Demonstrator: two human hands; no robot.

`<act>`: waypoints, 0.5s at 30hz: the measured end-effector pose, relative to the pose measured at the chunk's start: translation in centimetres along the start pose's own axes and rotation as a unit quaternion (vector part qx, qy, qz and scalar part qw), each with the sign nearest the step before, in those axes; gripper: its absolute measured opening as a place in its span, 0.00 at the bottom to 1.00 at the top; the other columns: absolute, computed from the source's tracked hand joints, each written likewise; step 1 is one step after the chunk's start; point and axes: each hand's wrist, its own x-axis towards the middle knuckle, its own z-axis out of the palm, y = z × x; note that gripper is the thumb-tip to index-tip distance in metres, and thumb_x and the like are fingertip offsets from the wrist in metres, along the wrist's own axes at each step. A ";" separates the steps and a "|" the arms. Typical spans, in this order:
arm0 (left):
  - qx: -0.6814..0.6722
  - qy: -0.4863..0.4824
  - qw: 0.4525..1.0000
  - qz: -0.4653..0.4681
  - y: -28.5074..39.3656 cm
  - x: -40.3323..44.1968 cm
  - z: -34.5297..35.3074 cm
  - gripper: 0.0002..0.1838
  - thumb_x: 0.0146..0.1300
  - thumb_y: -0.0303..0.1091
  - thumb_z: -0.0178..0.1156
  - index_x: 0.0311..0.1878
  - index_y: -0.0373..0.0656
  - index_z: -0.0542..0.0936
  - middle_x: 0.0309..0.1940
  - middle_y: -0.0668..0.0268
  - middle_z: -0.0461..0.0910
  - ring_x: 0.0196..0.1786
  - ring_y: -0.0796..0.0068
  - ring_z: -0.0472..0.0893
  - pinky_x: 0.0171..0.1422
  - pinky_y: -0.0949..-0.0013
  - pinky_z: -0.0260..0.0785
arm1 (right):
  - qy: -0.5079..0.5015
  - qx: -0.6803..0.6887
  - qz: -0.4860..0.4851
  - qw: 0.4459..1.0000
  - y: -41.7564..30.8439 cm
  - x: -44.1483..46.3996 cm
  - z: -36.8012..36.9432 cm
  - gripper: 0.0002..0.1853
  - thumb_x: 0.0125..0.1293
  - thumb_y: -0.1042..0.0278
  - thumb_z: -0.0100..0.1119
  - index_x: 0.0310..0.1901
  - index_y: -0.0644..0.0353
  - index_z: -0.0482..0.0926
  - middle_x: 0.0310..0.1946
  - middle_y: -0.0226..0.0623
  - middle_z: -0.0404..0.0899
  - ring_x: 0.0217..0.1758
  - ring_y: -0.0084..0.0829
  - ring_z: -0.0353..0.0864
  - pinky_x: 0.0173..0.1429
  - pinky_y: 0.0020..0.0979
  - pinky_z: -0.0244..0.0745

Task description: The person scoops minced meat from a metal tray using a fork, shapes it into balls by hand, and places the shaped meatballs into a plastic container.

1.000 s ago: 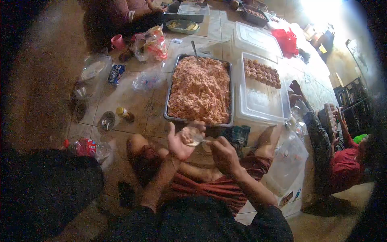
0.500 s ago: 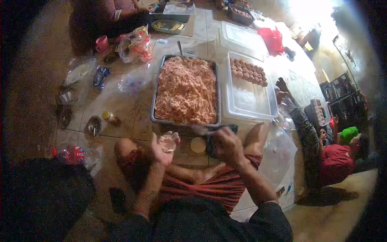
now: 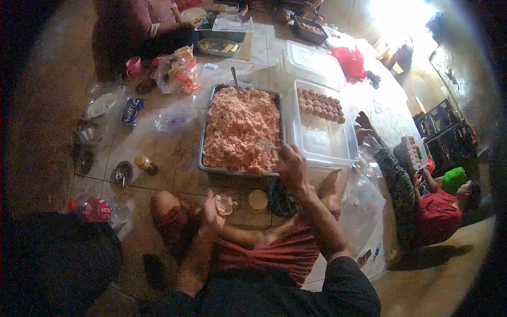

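My left hand [image 3: 213, 214] is cupped, palm turned inward, holding a thin pale dough wrapper [image 3: 225, 205] in its fingers. Gripped in my right hand [image 3: 291, 164] is a metal fork [image 3: 267, 143], its end at the surface of a pinkish minced filling [image 3: 240, 124]. That filling heaps up in a large dark-rimmed tray [image 3: 200, 158] in front of me, where a second utensil handle [image 3: 234, 76] sticks up at the far edge. Between my hands and below the tray lies a pale round disc [image 3: 258, 199], like a wrapper or a stack of them.
Right of the tray, a clear plastic box [image 3: 325, 145] holds rows of shaped pieces [image 3: 320, 105]. Leftward are a small jar [image 3: 142, 161], an ashtray [image 3: 122, 173] and a bottle [image 3: 95, 209]. A person in red [image 3: 438, 214] sits at right; another person [image 3: 153, 21] sits at upper left.
My right hand has moved up and forward, bringing the fork from above my lap to the filling. My left hand has lowered slightly and turned inward with the wrapper.
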 end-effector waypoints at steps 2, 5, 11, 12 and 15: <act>0.019 0.012 0.999 -0.042 -0.2 1.8 -1.6 0.42 0.70 0.72 0.43 0.45 0.32 0.76 0.35 0.50 0.84 0.29 0.52 0.85 0.37 0.50 0.82 | 0.054 0.061 -0.031 0.996 -0.2 0.6 -0.9 0.05 0.65 0.74 0.60 0.41 0.63 0.80 0.35 0.46 0.79 0.34 0.44 0.81 0.43 0.42 0.76; 0.030 -0.023 0.999 0.012 -0.3 0.1 0.0 0.46 0.69 0.73 0.42 0.48 0.27 0.76 0.39 0.48 0.85 0.32 0.50 0.85 0.41 0.50 0.82 | 0.055 0.098 -0.020 0.994 -1.1 0.3 -2.6 0.03 0.64 0.74 0.61 0.38 0.63 0.80 0.32 0.44 0.79 0.35 0.41 0.81 0.42 0.40 0.76; -0.132 -0.232 0.961 -0.076 2.5 -2.3 5.6 0.48 0.71 0.72 0.42 0.62 0.26 0.71 0.55 0.44 0.78 0.57 0.50 0.80 0.63 0.50 0.74 | -0.047 0.121 -0.048 0.990 -2.7 -3.8 -3.6 0.09 0.60 0.75 0.64 0.43 0.62 0.80 0.38 0.46 0.80 0.43 0.46 0.82 0.44 0.39 0.77; -0.132 -0.227 0.962 -0.072 2.8 -2.4 5.8 0.48 0.71 0.72 0.42 0.62 0.26 0.71 0.55 0.44 0.78 0.57 0.50 0.80 0.63 0.50 0.74 | -0.051 0.126 -0.049 0.989 -3.0 -4.6 -3.0 0.09 0.60 0.75 0.64 0.43 0.62 0.80 0.38 0.46 0.80 0.43 0.46 0.82 0.44 0.39 0.77; -0.163 -0.224 0.950 -0.146 3.9 -3.5 7.4 0.50 0.68 0.74 0.43 0.63 0.26 0.71 0.61 0.41 0.76 0.64 0.46 0.75 0.72 0.44 0.66 | -0.194 0.215 -0.005 0.957 -2.6 -7.7 -0.3 0.11 0.60 0.74 0.62 0.45 0.59 0.80 0.38 0.42 0.79 0.47 0.44 0.82 0.42 0.39 0.77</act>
